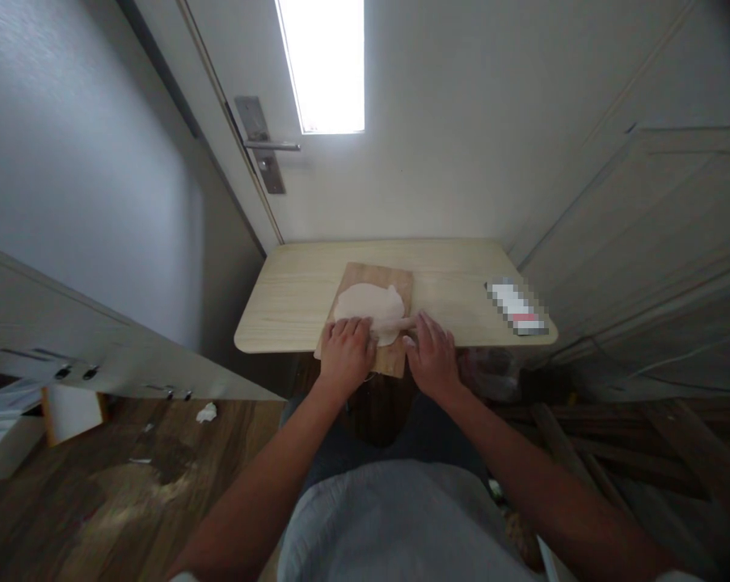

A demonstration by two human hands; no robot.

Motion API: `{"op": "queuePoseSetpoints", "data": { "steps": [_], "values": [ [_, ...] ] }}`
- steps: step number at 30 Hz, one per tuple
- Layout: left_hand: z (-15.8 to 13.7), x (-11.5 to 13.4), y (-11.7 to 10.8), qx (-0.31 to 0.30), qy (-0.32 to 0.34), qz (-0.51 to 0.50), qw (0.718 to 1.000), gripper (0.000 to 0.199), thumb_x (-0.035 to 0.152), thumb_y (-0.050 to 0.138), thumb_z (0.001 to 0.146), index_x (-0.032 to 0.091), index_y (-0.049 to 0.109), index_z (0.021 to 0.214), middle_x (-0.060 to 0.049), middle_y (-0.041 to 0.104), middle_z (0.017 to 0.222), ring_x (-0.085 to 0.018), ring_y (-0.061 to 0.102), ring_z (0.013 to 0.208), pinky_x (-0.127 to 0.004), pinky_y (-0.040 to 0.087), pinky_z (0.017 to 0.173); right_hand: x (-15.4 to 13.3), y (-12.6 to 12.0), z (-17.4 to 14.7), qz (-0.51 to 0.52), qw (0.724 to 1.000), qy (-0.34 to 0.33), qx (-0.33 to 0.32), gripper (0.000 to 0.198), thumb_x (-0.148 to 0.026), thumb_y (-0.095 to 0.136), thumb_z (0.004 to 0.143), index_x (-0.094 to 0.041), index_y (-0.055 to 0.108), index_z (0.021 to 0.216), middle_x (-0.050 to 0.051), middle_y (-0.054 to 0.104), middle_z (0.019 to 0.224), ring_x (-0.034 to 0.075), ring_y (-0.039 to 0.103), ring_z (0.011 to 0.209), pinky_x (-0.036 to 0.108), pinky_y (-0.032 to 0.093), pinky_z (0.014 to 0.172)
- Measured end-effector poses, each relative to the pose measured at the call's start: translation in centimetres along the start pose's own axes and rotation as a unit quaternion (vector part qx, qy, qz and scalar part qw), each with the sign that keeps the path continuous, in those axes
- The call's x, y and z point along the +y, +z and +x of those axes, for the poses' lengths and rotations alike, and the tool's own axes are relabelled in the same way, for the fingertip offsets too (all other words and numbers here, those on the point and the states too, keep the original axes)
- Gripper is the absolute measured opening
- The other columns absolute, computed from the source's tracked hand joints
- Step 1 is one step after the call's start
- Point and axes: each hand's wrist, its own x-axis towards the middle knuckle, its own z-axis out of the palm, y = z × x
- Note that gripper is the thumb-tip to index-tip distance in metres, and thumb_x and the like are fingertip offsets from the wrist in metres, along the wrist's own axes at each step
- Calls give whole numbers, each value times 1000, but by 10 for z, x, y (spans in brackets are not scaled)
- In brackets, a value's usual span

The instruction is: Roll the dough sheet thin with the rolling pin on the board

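A flattened sheet of pale dough point(365, 299) lies on a wooden board point(378, 272), covering much of its middle; a rolling pin point(407, 322) crosses the dough's near part, only a short length showing between the hands. The left hand point(348, 349) rests over the pin at the board's left side, fingers bent and together; the right hand point(431, 353) lies over the other end, just beyond the board's right edge, its thumb apart from the fingers. How tightly either hand closes on the pin cannot be told, since palms and pin ends are hidden. Hands set at opposite ends probably share the pressure evenly and leave the middle free to bear on the dough. The board sits slightly askew and its near end overhangs the table point(289, 303), presumably bringing the dough within easy reach. Well to the right of the board lies a pixelated, phone-like slab point(516, 307), apparently kept out of the arms' way. Beyond the board stands a door point(437, 162) with a metal handle point(273, 146).
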Motion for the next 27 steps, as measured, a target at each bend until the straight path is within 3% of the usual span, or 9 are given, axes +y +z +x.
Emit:
{"op": "queuePoseSetpoints", "data": {
  "steps": [6, 11, 17, 27],
  "values": [
    [-10, -12, -5, 0, -25, 6, 1000, 32, 37, 45, 97, 31, 60, 125, -7, 67, 119, -28, 55, 114, -45, 39, 93, -6, -5, 36, 25, 999, -21, -4, 42, -40, 34, 101, -20, 66, 118, 12, 62, 134, 30, 47, 129, 48, 29, 109],
    [-26, -19, -3, 1, -60, -4, 998, 33, 42, 46, 97, 31, 61, 125, -7, 65, 123, -28, 56, 113, -44, 42, 90, -20, 7, 74, -8, 999, -24, -32, 45, -38, 33, 101, -21, 57, 136, 12, 54, 145, 30, 42, 135, 53, 28, 109],
    [-30, -26, 1, 8, -92, -14, 996, 39, 48, 43, 99, 32, 61, 129, -7, 64, 130, -28, 56, 115, -44, 43, 94, -31, 28, 96, -70, 995, -13, -71, 52, -47, 33, 101, -27, 45, 149, 11, 38, 158, 35, 31, 144, 63, 21, 112],
    [-16, -41, 19, 77, -69, -33, 994, 47, 49, 43, 100, 27, 57, 138, -3, 57, 145, -30, 48, 134, -47, 36, 110, -34, 34, 117, -62, 995, -17, -80, 55, -50, 28, 103, -24, 48, 147, 11, 44, 154, 31, 37, 139, 52, 27, 111]
  ]
}}
